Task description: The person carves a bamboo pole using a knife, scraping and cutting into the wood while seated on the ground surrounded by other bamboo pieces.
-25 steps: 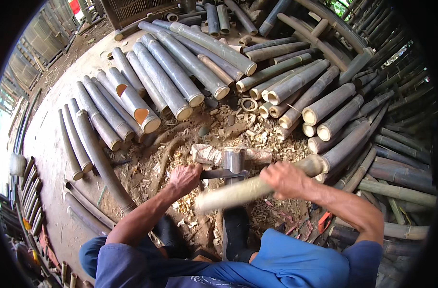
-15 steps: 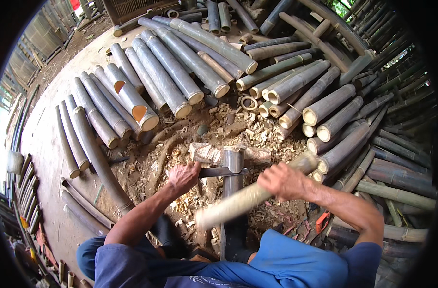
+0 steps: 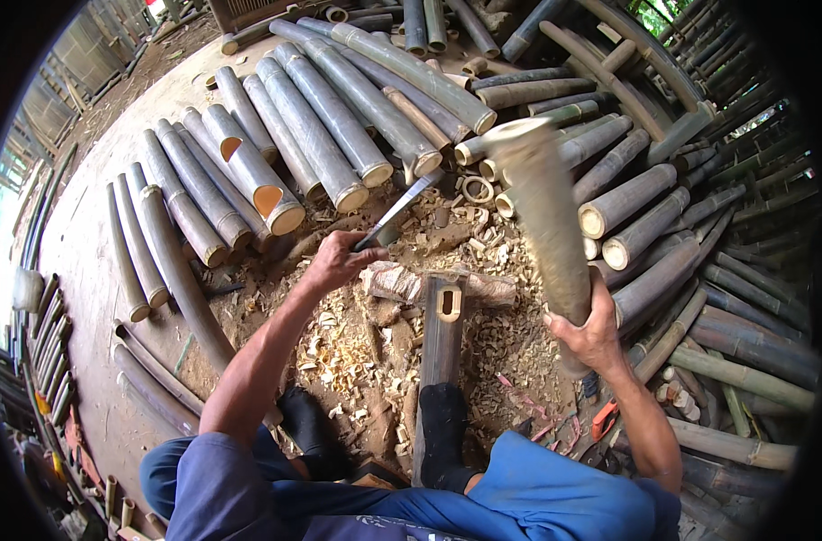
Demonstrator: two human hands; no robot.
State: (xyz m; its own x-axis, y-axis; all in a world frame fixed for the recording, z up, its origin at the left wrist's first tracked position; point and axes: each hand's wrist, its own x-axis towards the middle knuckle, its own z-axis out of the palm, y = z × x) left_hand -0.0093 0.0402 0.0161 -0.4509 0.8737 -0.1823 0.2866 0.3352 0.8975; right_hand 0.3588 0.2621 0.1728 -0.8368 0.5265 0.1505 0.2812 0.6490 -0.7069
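My left hand [image 3: 339,261] is closed round the end of a flat metal blade [image 3: 400,212], which points up and away to the right. In my right hand [image 3: 591,326] is a thick pale club [image 3: 546,216], raised nearly upright and blurred by motion. Between the hands lies a grey bamboo tube [image 3: 440,347] with an oblong hole [image 3: 449,304] cut near its far end. That end rests on a short rough log [image 3: 395,282]. My foot in a black sock [image 3: 442,424] bears on the tube's near part. Neither tool touches the tube.
Many bamboo lengths [image 3: 312,117] lie in a row at the far left, one with cut openings [image 3: 269,198]. More bamboo [image 3: 614,203] is stacked at the right. Wood chips [image 3: 339,347] cover the ground. An orange-handled tool [image 3: 604,420] lies by my right knee.
The blade has lifted off the tube and swung from level to pointing away. The club has risen to the right from a low slant across the tube. The oblong hole now shows uncovered.
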